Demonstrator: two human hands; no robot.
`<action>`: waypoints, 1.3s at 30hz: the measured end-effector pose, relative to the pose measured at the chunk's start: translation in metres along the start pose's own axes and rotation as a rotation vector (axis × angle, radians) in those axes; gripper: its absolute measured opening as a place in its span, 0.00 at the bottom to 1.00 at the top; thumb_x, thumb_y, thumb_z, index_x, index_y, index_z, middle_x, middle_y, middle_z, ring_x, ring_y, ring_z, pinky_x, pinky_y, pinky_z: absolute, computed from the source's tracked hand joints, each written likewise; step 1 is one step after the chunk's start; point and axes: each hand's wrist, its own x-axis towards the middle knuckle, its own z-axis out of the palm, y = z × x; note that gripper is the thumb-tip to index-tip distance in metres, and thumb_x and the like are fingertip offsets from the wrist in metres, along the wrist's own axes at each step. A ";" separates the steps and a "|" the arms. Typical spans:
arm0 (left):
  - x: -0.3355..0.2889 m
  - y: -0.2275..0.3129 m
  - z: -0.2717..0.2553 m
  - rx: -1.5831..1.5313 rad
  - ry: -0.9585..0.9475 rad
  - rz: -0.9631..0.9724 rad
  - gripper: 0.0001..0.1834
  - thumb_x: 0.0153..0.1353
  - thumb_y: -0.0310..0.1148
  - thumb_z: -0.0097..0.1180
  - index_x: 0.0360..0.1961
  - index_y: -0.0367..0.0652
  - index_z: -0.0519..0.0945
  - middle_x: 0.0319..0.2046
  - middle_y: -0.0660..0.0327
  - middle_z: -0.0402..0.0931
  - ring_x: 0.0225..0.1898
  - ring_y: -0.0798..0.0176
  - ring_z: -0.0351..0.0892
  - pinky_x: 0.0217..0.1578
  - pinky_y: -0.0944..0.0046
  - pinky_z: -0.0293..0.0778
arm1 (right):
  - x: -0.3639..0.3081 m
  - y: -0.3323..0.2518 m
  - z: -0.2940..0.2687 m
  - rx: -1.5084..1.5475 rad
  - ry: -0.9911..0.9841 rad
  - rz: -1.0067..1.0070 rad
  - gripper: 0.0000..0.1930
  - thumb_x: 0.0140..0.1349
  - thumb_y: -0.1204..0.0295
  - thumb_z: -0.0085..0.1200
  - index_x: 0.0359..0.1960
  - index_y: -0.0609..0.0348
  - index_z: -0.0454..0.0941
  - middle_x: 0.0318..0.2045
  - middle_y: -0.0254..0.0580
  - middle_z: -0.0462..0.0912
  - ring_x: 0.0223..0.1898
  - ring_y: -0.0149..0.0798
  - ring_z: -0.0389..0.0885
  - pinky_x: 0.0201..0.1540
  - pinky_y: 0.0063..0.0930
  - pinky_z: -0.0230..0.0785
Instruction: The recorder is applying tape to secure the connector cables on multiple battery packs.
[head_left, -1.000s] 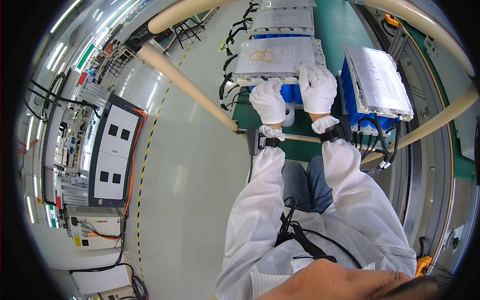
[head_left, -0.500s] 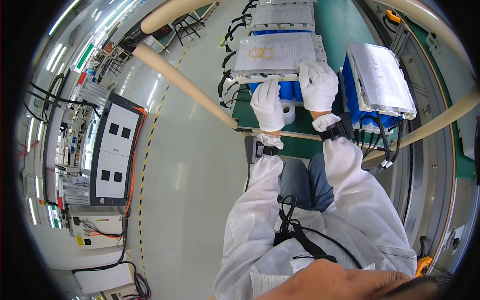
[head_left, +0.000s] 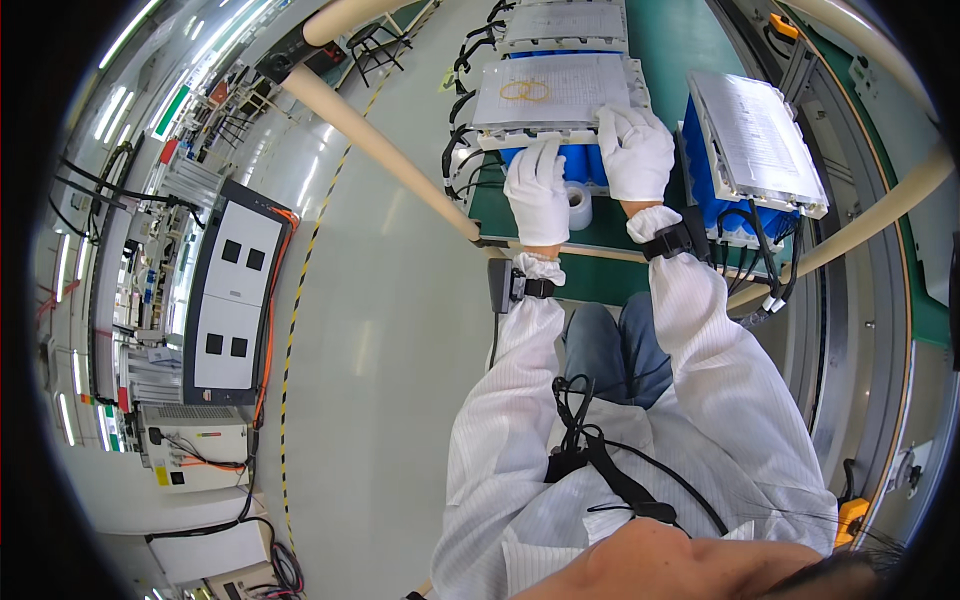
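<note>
"Readable print on the blue pack (head_left: 576, 160)?"
"Too small on its top sheet (head_left: 580, 88)."
"Where is it?"
"On the green desk (head_left: 680, 50), left hand (head_left: 538, 190) at its front, right hand (head_left: 637, 155) at its corner; whether gripping, I can't tell."

Left hand (head_left: 538, 195) partly hides the white roll (head_left: 581, 212); print on the sheet (head_left: 590, 85) is illegible.

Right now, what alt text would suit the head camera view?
A white-gloved left hand and right hand are at the near edge of a blue pack topped by a printed sheet with yellow rings. A white roll stands between them; a similar pack stands to the right.
</note>
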 end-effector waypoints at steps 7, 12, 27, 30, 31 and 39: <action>0.001 -0.006 -0.003 0.029 -0.017 0.046 0.12 0.52 0.27 0.54 0.40 0.42 0.75 0.36 0.56 0.73 0.41 0.50 0.70 0.42 0.54 0.68 | 0.001 -0.005 -0.002 0.005 -0.043 -0.005 0.04 0.50 0.72 0.53 0.23 0.57 0.79 0.26 0.40 0.80 0.29 0.44 0.77 0.35 0.34 0.70; 0.010 -0.012 -0.005 0.019 -0.079 0.086 0.09 0.50 0.27 0.54 0.35 0.42 0.75 0.33 0.57 0.72 0.39 0.50 0.70 0.41 0.54 0.68 | 0.003 0.001 0.001 0.010 0.002 -0.019 0.04 0.49 0.72 0.53 0.24 0.57 0.79 0.26 0.40 0.80 0.29 0.44 0.76 0.35 0.34 0.70; -0.011 0.004 0.006 -0.045 -0.020 -0.146 0.20 0.49 0.24 0.55 0.46 0.42 0.73 0.40 0.54 0.72 0.43 0.49 0.70 0.45 0.54 0.66 | 0.005 -0.007 -0.005 0.021 -0.081 0.020 0.05 0.49 0.71 0.53 0.25 0.56 0.79 0.29 0.40 0.81 0.31 0.43 0.77 0.37 0.34 0.70; -0.006 0.004 0.007 -0.125 0.002 -0.174 0.14 0.50 0.25 0.54 0.41 0.42 0.74 0.39 0.54 0.72 0.43 0.49 0.69 0.45 0.54 0.65 | 0.005 -0.001 -0.004 0.022 -0.056 0.021 0.05 0.50 0.71 0.52 0.25 0.56 0.79 0.28 0.39 0.81 0.30 0.43 0.77 0.36 0.34 0.70; -0.009 0.000 0.008 -0.089 -0.041 -0.075 0.11 0.50 0.26 0.54 0.37 0.42 0.75 0.39 0.54 0.72 0.43 0.49 0.69 0.45 0.54 0.65 | 0.005 -0.001 -0.004 0.026 -0.050 0.016 0.05 0.50 0.71 0.52 0.25 0.56 0.79 0.28 0.39 0.81 0.30 0.43 0.77 0.36 0.34 0.70; -0.002 0.006 0.008 -0.042 0.142 -0.156 0.10 0.47 0.30 0.61 0.32 0.44 0.76 0.35 0.58 0.74 0.41 0.53 0.69 0.44 0.54 0.64 | 0.004 0.000 -0.005 0.020 -0.064 0.006 0.05 0.50 0.71 0.52 0.24 0.56 0.79 0.28 0.38 0.81 0.30 0.43 0.76 0.36 0.33 0.69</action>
